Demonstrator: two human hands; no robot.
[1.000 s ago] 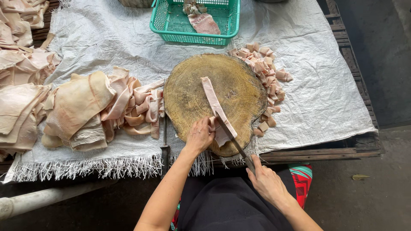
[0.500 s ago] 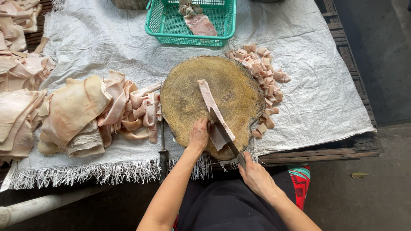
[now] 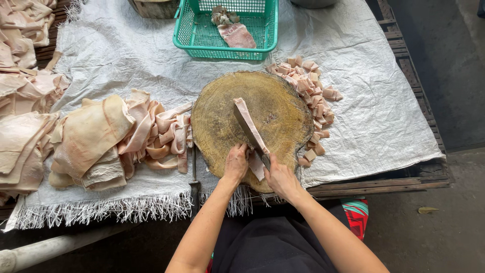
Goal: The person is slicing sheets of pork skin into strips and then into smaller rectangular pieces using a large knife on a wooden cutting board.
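White sheeting covers the worktop [image 3: 116,55]. My left hand [image 3: 236,163] pins the skin strip [image 3: 248,126] on the round block [image 3: 222,116]; my right hand [image 3: 279,177], grip closed round the cleaver [image 3: 250,134], is mid-cut. Next likely needs steady downward pressure.

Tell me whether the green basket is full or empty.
Nearly empty: the green basket holds only a pale meat slab and a small scrap clump; its mesh floor shows elsewhere.

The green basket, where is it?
In the head view, the green basket sits at the far edge of the white cloth, just beyond the round wooden chopping block.
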